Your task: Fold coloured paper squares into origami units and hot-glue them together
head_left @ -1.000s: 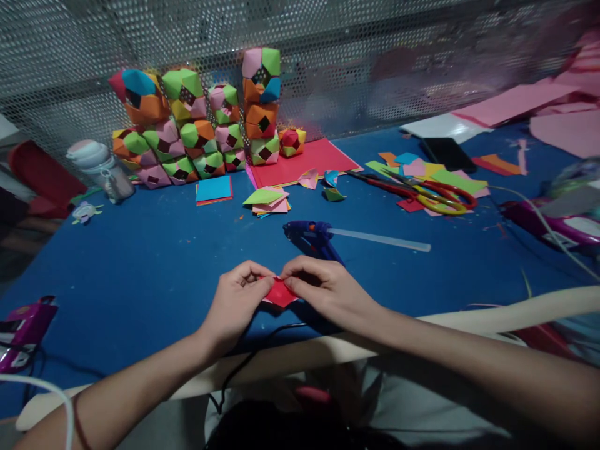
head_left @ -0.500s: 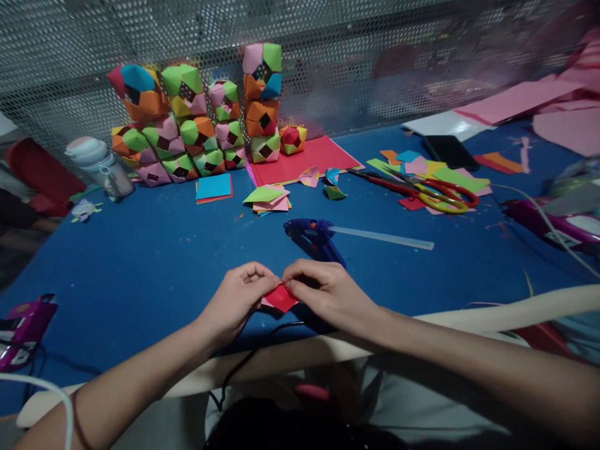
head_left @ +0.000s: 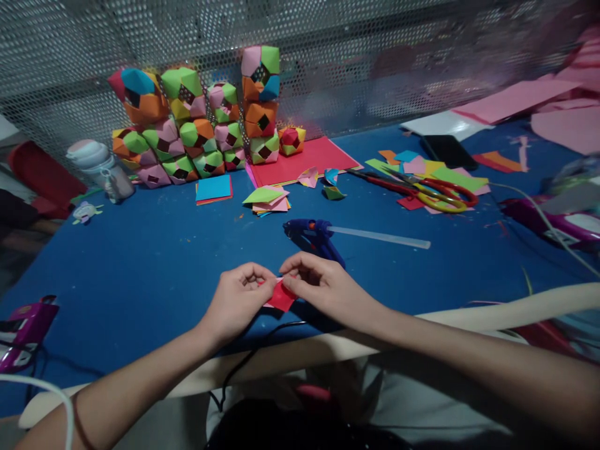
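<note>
A small folded red paper piece (head_left: pixel 282 298) sits between both of my hands near the front edge of the blue table (head_left: pixel 154 256). My left hand (head_left: pixel 240 299) pinches its left side with curled fingers. My right hand (head_left: pixel 320 287) pinches its right side, thumb and forefinger pressed on the fold. Just behind my right hand lies a blue glue gun (head_left: pixel 315 235) with a clear glue stick (head_left: pixel 379 237) sticking out to the right.
Stacked multicoloured paper cubes (head_left: pixel 197 125) stand at the back by a metal mesh wall. Small stacks of coloured paper squares (head_left: pixel 267 200), a red sheet (head_left: pixel 307 159), scissors (head_left: pixel 422 190), a phone (head_left: pixel 447 152), a bottle (head_left: pixel 100 167) and purple glue guns (head_left: pixel 23 328) lie around.
My fingers have shifted slightly on the red paper, working its fold; both hands stay in the same spot.
</note>
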`<state>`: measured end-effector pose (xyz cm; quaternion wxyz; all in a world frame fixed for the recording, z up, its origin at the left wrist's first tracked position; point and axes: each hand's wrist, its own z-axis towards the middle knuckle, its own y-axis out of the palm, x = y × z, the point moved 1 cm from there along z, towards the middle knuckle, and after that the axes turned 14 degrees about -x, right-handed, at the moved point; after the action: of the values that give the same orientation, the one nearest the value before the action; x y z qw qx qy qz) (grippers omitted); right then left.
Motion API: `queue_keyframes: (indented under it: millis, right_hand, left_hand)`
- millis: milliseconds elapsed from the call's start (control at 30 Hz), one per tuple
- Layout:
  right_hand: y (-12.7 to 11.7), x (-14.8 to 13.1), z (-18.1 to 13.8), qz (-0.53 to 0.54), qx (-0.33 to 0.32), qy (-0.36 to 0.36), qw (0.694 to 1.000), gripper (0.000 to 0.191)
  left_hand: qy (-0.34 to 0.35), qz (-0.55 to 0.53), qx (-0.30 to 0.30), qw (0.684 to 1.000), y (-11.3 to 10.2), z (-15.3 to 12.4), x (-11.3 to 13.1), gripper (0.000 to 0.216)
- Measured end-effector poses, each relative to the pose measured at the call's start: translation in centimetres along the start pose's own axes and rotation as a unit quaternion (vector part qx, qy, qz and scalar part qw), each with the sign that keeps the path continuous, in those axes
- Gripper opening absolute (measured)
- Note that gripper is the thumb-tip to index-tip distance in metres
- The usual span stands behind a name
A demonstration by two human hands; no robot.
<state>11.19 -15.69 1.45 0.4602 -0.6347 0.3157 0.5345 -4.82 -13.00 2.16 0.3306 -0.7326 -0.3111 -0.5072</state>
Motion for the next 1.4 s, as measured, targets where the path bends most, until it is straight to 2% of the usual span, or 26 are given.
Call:
queue_keyframes:
  millis: [100,233,333,467,600,800,900,1000,1200,1400]
  right_hand:
    - [0.1,0.0,0.0,-0.047,-0.014,-0.004,0.999,0.009]
    - [0.4,0.6,0.0,-0.130,-0.009,-0.048,0.990,0.011]
    - [0.8,1.2,-0.2,-0.167,-0.005,-0.078,0.983,0.012]
    - [1.0,1.5,-0.2,-0.177,-0.032,-0.082,0.980,0.015]
    - [0.6,0.9,-0.1,-0.121,-0.054,-0.075,0.988,0.018]
    - [0.2,0.9,-0.1,-0.084,-0.020,-0.049,0.995,0.021]
    - [0.6,1.5,0.0,-0.134,0.001,-0.060,0.989,0.018]
    - [0.8,1.9,0.0,-0.194,0.012,-0.104,0.975,0.015]
    - [0.4,1.8,-0.2,-0.264,0.010,-0.179,0.948,0.017]
    - [0.6,1.4,-0.5,-0.284,-0.003,-0.168,0.944,0.014]
  left_hand:
    - [0.021,0.021,0.003,1.000,0.3,-0.1,-0.1,0.012]
    - [0.043,0.094,-0.009,0.995,0.3,-0.2,-0.3,0.007]
    - [0.044,0.115,-0.050,0.991,0.1,-0.1,-0.5,0.006]
    - [0.005,0.063,-0.107,0.992,0.0,-0.1,-0.6,0.004]
    - [-0.005,0.025,-0.062,0.998,0.0,-0.3,-0.4,0.003]
    - [0.037,0.025,0.035,0.998,-0.5,0.1,-0.7,0.008]
    - [0.048,0.026,0.034,0.998,-0.6,0.5,-1.2,0.011]
    - [0.045,0.026,0.021,0.998,-0.5,0.7,-1.6,0.012]
    - [0.045,-0.007,-0.039,0.998,0.0,0.6,-1.5,0.013]
    - [0.077,0.039,0.010,0.996,0.0,0.3,-1.4,0.011]
